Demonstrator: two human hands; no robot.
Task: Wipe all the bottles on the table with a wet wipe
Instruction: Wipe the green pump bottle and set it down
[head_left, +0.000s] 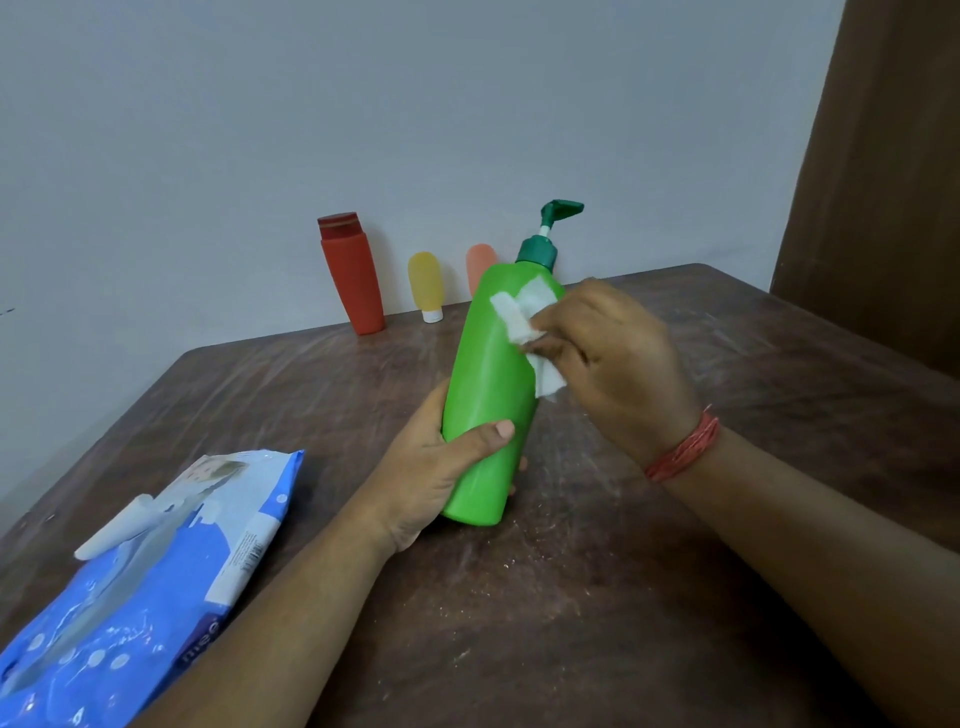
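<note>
From the head view, the left hand (436, 467) has its grip wrapped round the lower body of the green pump bottle (488, 395), which tilts above the counter (623, 571). The right hand (613, 358) pinches a white wet wipe (524, 322) against the bottle's upper side. Behind the green bottle, by the wall, stand a red bottle (353, 280), a yellow tube (426, 286) and an orange tube (480, 265); the blue wipes pack (156, 582) lies left of it.
</note>
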